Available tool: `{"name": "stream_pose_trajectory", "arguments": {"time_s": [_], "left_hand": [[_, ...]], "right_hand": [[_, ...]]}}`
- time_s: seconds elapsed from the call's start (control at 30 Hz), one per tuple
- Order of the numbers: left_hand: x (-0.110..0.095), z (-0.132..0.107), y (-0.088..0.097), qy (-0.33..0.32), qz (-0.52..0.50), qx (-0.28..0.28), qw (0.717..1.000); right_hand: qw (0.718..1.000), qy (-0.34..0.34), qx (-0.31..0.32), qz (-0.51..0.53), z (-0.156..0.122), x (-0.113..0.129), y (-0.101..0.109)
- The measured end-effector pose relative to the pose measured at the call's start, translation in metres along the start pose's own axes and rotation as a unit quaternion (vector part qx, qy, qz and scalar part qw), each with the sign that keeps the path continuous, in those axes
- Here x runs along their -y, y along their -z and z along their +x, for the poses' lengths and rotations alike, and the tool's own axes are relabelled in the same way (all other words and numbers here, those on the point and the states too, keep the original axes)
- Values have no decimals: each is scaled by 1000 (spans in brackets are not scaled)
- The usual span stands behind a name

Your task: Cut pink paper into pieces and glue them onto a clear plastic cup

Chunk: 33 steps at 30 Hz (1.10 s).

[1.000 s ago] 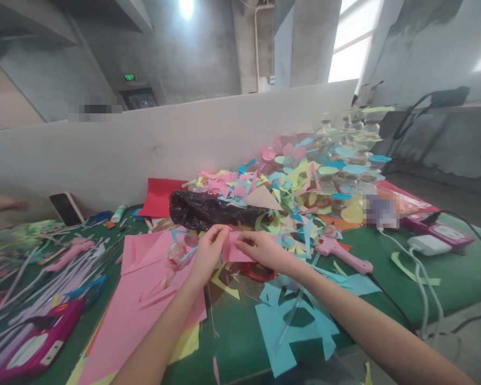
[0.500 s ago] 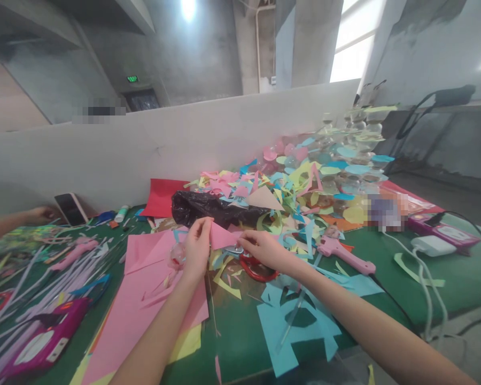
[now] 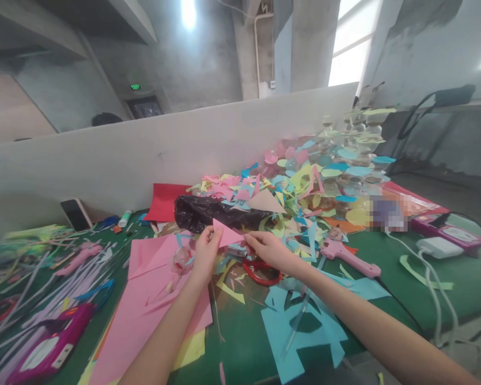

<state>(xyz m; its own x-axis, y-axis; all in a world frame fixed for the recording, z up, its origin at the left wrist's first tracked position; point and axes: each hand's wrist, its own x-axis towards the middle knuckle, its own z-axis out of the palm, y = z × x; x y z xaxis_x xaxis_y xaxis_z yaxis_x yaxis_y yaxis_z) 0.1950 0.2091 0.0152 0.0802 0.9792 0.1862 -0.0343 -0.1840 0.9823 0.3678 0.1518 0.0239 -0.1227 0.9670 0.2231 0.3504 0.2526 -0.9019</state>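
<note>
Both my hands hold a small pink paper triangle (image 3: 226,233) above the green table (image 3: 385,251). My left hand (image 3: 205,254) pinches its left corner with closed fingers. My right hand (image 3: 268,248) pinches its right end, fingers curled. Red-handled scissors (image 3: 262,271) lie on the table just under my right hand. A large pink paper sheet (image 3: 152,299) lies below my left arm, and a cut blue sheet (image 3: 300,331) lies under my right forearm.
A black plastic bag (image 3: 208,211) and a heap of coloured paper scraps (image 3: 296,187) lie behind my hands. A pink glue gun (image 3: 350,259), a white charger (image 3: 435,246), a phone (image 3: 76,214), a red sheet (image 3: 166,202) and a white partition (image 3: 184,144) surround them.
The pink triangle has been lifted and turned between my hands, its point now up. A person's hand at the far left has gone from view. The camera shifted slightly.
</note>
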Motion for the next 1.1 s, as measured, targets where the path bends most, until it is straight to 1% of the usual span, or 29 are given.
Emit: {"name": "stream_pose_trajectory", "arguments": {"time_s": [0.1,0.17,0.27,0.37,0.47,0.6,0.77,0.93,1.1], "left_hand": [[0,1,0,15,-30,0,999],[2,1,0,26,-33,17,999],[6,-1,-2,33,-23,50,998],[7,-4,-4,30,-1,76,997],[4,-8,-5,30,31,87,995],[2,-11,-5,20,64,80,995],[0,-11,-6,19,64,78,995],[0,-12,-6,15,74,71,995],[1,-13,-8,43,54,87,994]], "right_hand": [[999,35,-26,21,1,-4,0],[997,68,-36,26,1,-7,0],[991,123,-42,5,3,-11,-1],[988,151,-40,-4,4,-12,-1],[988,151,-33,-15,4,-12,0],[988,151,-22,-34,3,-12,2],[987,153,-15,-45,2,-15,3],[989,137,-10,-57,2,-16,4],[989,134,-8,-66,2,-15,5]]}}
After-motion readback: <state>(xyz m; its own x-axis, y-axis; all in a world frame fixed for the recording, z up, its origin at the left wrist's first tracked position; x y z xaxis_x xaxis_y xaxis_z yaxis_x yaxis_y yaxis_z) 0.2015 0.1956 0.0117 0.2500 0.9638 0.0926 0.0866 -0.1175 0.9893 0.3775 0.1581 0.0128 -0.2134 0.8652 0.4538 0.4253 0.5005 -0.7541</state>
